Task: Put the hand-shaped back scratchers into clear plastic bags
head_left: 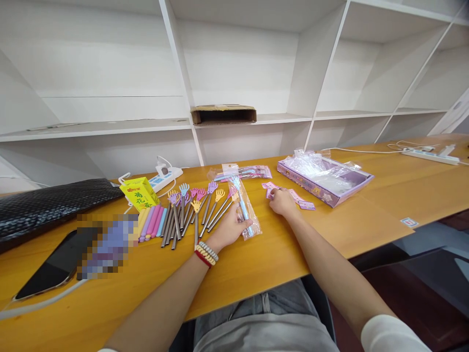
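My left hand (230, 229) is closed on a clear plastic bag (255, 226) that holds a blue hand-shaped back scratcher (242, 199). Farther right, my right hand (282, 201) has its fingers pressed together on small pink and purple cards (307, 205) on the table. What its fingertips pinch is hidden. Several unwrapped scratchers with metal rods (182, 210) and coloured hand-shaped heads lie left of my left hand. Beside them is a row of pastel handles (152, 221). Behind my hands lie bagged scratchers (252, 172).
A purple box (331, 195) with clear plastic bags stands at the right. A yellow box (140, 193), a power strip (166, 180), a phone (54, 266) and a black padded package (54, 205) are at the left. White shelves (238, 58) hold a cardboard box (224, 114).
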The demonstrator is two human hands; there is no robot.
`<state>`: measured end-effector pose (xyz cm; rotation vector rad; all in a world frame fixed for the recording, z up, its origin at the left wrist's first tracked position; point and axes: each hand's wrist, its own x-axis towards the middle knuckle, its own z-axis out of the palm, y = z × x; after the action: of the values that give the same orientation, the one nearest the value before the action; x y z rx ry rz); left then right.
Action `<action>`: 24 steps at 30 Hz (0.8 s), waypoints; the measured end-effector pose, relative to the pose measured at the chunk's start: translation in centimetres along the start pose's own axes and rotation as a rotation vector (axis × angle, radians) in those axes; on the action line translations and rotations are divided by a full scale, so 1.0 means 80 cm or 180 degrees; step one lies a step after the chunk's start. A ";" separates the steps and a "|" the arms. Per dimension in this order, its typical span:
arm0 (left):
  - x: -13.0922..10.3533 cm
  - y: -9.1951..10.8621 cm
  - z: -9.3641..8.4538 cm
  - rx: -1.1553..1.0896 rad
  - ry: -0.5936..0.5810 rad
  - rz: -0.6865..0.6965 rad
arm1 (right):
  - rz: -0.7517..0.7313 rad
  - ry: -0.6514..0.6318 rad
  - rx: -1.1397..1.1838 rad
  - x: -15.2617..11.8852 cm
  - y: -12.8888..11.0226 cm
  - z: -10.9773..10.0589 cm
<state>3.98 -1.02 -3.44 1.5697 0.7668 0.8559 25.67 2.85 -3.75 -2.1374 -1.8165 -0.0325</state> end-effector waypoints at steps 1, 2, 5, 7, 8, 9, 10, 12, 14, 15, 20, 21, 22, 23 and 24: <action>0.000 0.001 0.000 0.0012 0.0010 0.0020 | 0.0011 0.0018 0.0010 0.000 0.000 0.000; -0.001 0.003 0.000 0.0042 0.0033 0.0030 | 0.0026 0.0038 0.0027 0.000 0.000 0.000; -0.002 0.006 0.000 0.0159 0.0046 -0.0092 | 0.0057 0.0152 0.0264 0.000 -0.001 0.000; -0.003 0.008 -0.001 0.0210 -0.0056 -0.0252 | 0.0000 0.0301 0.0805 0.002 -0.004 0.001; -0.004 0.009 -0.001 0.0233 -0.0125 -0.0316 | -0.0028 0.0372 0.1253 0.004 -0.005 0.001; -0.004 0.011 -0.001 0.0265 -0.0195 -0.0360 | -0.0009 0.0425 0.1808 0.006 -0.007 0.001; -0.005 0.012 -0.001 0.0298 -0.0261 -0.0390 | 0.0069 0.0451 0.2428 0.008 -0.009 0.001; -0.006 0.016 -0.001 0.0353 -0.0413 -0.0423 | 0.0396 0.0451 0.3621 0.013 -0.011 0.001; -0.006 0.020 -0.001 0.0396 -0.0606 -0.0442 | 0.0763 0.0497 0.4395 0.016 -0.012 -0.001; -0.006 0.022 -0.002 0.0418 -0.0710 -0.0448 | 0.0861 0.0541 0.4604 0.016 -0.011 -0.002; -0.007 0.026 -0.005 0.0408 -0.1039 -0.0476 | 0.0673 0.0441 0.5022 0.013 -0.008 -0.006; -0.007 0.027 -0.004 0.0377 -0.1054 -0.0493 | 0.0602 0.0415 0.5068 0.012 -0.008 -0.007; -0.007 0.027 -0.004 0.0354 -0.1036 -0.0511 | 0.0553 0.0421 0.5100 0.011 -0.008 -0.007; -0.007 0.027 -0.004 0.0341 -0.0981 -0.0534 | 0.0533 0.0461 0.5120 0.011 -0.008 -0.007; -0.007 0.026 -0.003 0.0339 -0.0881 -0.0556 | 0.0545 0.0525 0.5133 0.011 -0.007 -0.007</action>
<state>3.51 -1.71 -1.42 1.6455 0.7444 0.4648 25.41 3.62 -2.89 -0.9848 -0.8371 0.9105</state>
